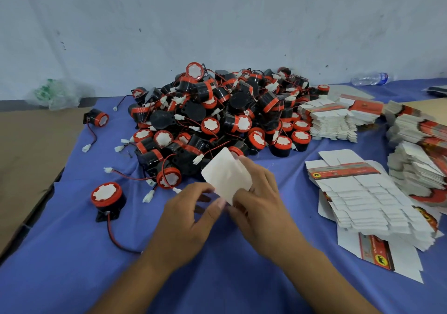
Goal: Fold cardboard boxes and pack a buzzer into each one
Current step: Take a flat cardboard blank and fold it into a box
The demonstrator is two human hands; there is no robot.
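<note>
Grip clamped: left hand (191, 207) and right hand (261, 192) pinch 1 flat cardboard box (225, 175) near buzzer pile (217, 110).

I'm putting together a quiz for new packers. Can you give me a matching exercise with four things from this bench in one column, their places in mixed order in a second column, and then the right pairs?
Things
1. white cardboard piece
2. water bottle
3. plastic bag
4. pile of buzzers

Places
A. far left, off the blue cloth
B. heaped in the middle of the cloth
C. held between the left hand and right hand
D. lying on its side, far right

Pairs: 1-C, 2-D, 3-A, 4-B
</note>
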